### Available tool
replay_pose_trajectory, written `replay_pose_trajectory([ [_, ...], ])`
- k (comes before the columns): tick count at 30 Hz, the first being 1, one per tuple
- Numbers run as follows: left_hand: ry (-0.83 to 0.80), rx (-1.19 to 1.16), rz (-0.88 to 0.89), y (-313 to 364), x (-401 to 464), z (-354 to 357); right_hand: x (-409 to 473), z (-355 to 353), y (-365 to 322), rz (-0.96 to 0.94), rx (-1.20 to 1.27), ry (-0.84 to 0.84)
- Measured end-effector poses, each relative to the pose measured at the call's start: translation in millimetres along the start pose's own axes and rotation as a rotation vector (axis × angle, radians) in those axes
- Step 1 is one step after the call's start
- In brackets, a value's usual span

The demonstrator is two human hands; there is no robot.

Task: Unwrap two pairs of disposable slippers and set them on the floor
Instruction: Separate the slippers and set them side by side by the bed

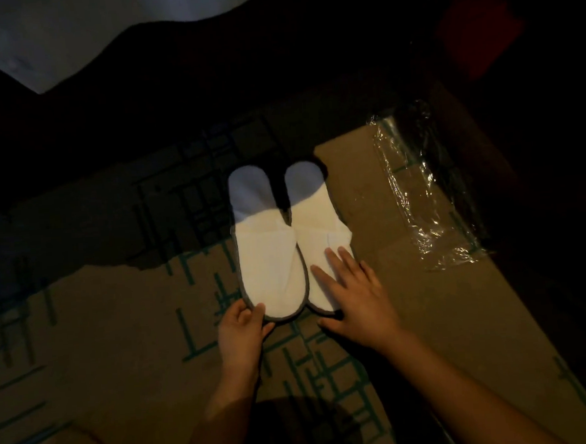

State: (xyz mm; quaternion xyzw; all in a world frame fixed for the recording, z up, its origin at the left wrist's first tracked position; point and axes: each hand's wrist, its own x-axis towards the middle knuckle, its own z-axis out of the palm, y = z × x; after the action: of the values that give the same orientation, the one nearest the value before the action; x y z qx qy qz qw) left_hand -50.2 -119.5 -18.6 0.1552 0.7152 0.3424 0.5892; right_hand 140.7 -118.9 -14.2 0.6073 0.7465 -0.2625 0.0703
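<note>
Two white disposable slippers with grey edging lie side by side on the patterned carpet (119, 318), toes toward me. My left hand (243, 324) pinches the near toe edge of the left slipper (269, 257). Lying flat with fingers spread, my right hand (352, 293) presses on the toe part of the right slipper (315, 220). An empty clear plastic wrapper (423, 193) lies on the carpet to the right, apart from both hands. No second pair is visible.
White bedding (50, 34) fills the top left corner. The upper part of the view and the far right are dark. A reddish shape (478, 28) shows dimly at the top right.
</note>
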Motion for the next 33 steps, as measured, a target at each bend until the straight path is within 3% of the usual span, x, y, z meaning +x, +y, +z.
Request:
replay_pose_trajectory([
  [3, 0.019, 0.104, 0.008, -1, 5, -4, 2, -3, 8, 0.044, 0.023, 0.038],
  [8, 0.236, 0.802, 0.396, 16, -10, -7, 4, -14, 21, 0.076, 0.078, 0.053],
  [11, 0.04, 1.122, 0.666, 12, -6, -9, 4, -14, 21, 0.051, 0.08, 0.034],
  [14, -0.125, 1.321, 0.738, -2, 7, -12, 5, -12, 21, 0.044, 0.084, 0.037],
  [26, -0.002, 1.356, 0.865, 0, 14, 19, 11, -29, 37, 0.005, 0.026, -0.02],
  [33, -0.159, 1.351, 0.833, -12, 19, 10, 6, -22, 32, -0.019, -0.006, -0.003],
])
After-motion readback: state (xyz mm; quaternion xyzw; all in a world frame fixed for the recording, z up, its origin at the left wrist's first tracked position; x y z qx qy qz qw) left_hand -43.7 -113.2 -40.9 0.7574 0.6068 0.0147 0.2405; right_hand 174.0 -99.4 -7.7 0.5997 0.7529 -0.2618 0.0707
